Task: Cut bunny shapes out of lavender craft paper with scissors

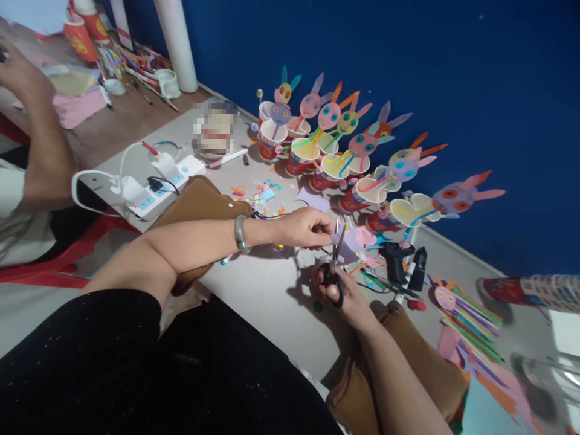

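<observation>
My right hand (347,296) is closed around the black handles of a pair of scissors (338,257), whose blades point away from me. Pinched in my left hand (306,228) is a piece of purple paper (347,252), which lies against the scissor blades. A stone bangle (241,234) circles my left wrist. Paper scraps in pink, purple and blue lie on the table just beyond my hands. A black glue gun (396,263) rests on the table to the right of the scissors.
Red paper cups (304,158) with paper rabbit heads line the blue wall. A white power strip (167,188) with plugs sits left. Brown cushions lie under both forearms. Coloured strips and a stack of cups (528,291) are at right. Another person's arm (34,115) shows far left.
</observation>
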The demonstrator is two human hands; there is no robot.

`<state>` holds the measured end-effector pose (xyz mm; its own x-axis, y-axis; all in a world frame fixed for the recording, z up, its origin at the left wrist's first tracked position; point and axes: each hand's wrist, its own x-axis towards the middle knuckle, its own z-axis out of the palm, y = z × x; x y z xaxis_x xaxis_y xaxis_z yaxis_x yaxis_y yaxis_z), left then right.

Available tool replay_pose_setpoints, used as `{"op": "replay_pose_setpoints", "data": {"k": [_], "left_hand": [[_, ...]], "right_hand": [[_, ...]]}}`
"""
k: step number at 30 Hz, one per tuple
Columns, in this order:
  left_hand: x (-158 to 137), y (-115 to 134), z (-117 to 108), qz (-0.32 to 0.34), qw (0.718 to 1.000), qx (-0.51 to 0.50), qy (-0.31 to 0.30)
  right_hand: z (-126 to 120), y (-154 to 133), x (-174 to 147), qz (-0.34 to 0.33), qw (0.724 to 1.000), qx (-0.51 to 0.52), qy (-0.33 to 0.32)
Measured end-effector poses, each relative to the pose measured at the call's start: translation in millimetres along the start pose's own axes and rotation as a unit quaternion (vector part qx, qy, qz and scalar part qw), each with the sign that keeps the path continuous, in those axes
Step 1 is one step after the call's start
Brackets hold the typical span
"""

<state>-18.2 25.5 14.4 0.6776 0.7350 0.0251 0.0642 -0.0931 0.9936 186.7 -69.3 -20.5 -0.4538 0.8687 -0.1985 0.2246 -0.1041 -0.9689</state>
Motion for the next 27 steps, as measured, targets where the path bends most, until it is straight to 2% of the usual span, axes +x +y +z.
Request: {"op": "replay_pose_setpoints", "data": {"k": [27], "left_hand": [[1.5,-2.4,-0.3,-0.023,0.999,-0.044,-0.009]], "right_hand": [[-2.2,4.5,0.0,-0.018,0.999,-0.034,0.025]]}}
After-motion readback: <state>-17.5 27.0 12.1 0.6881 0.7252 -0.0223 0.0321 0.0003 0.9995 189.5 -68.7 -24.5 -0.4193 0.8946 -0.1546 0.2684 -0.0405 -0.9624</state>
